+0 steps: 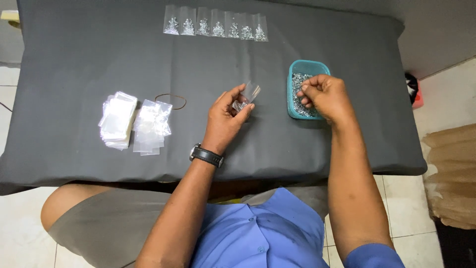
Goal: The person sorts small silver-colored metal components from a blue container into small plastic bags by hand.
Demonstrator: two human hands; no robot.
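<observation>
- My left hand point(225, 119) pinches a small clear bag point(248, 95) between thumb and fingertips; a few small metal pieces already lie at its bottom, near my thumb.
- The bag's long axis tilts up and to the right, so its open mouth faces my other hand.
- My right hand point(325, 97) sits over the teal tub point(292, 82), fingers curled tight together over the heap of small metal pieces point(297, 79); I cannot tell whether any are pinched between them.
- The tub lies just right of the bag, a short gap of dark table cover point(74, 64) between them; my right hand is the nearer to it.
- Left of my wrist lie two stacks of empty bags point(134, 121) and a rubber band point(171, 100).
- At the far edge is a row of filled bags point(215, 25).
</observation>
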